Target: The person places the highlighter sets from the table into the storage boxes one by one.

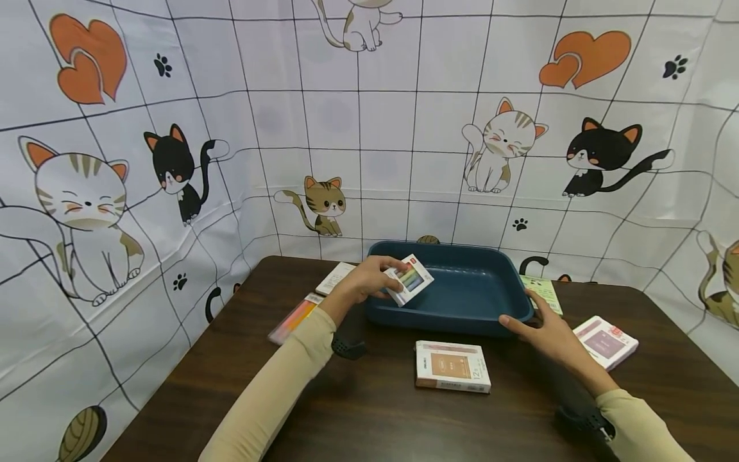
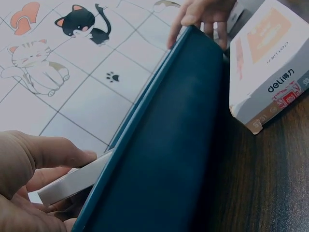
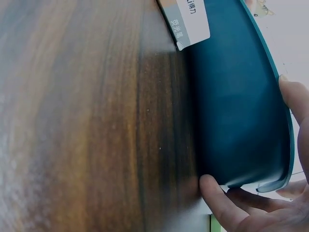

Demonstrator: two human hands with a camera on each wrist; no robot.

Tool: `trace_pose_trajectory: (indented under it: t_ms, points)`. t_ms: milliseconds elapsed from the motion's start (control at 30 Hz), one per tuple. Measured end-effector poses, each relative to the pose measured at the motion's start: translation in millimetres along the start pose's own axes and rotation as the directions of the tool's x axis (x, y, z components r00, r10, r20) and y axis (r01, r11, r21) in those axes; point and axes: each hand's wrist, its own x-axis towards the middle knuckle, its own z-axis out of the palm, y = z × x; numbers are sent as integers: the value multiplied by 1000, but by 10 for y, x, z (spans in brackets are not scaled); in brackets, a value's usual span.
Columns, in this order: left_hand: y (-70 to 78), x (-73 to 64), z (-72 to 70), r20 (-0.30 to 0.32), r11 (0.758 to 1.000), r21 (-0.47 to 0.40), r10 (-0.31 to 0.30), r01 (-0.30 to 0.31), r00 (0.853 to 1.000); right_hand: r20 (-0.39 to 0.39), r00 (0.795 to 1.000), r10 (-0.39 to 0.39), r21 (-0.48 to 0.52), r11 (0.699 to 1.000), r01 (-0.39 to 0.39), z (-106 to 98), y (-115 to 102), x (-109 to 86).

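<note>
My left hand (image 1: 369,279) pinches a small flat white box (image 1: 411,280) printed with coloured sticks, over the left front part of a dark blue plastic bin (image 1: 462,324). In the left wrist view the thumb lies on top of that box (image 2: 79,179), whose far end is partly behind the bin's rim. At the bin's right front corner, my right hand (image 1: 551,333) holds the side, thumb in front and fingers round the right end. The right wrist view has fingertips (image 3: 211,186) low on the corner and another finger at the rim.
In front of the bin lies a white and orange box (image 1: 453,366). A white and purple box (image 1: 606,342) is at right, beside a greenish pack (image 1: 543,292). Left of the bin are a white pack (image 1: 335,277) and an orange-pink packet (image 1: 294,317). Cat-print sheeting (image 1: 387,128) surrounds the table.
</note>
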Motion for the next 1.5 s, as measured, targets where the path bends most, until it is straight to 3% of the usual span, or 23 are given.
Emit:
trace_pose_trajectory:
  t_ms: [467,667,1000,1233,1500]
  points:
    - [7,13,-22,18,997,54,50,-51,999,-2,1000,15,-9,1000,-15,5,-22,6]
    - [50,-45,-86,-34,984,158,92,-85,995,6,1000,13,14,1000,-13,6,-23,11]
    - [111,-78,-149,-50,982,161,113,-104,992,0,1000,11,4,1000,-11,0,-45,-1]
    - [155,-138,-173,-30,994,44,106,-104,994,0,1000,11,4,1000,-11,1,-36,-1]
    - [144,-267,-297,-47,996,9,85,-85,995,10,1000,0,28,1000,-1,10,-38,-20]
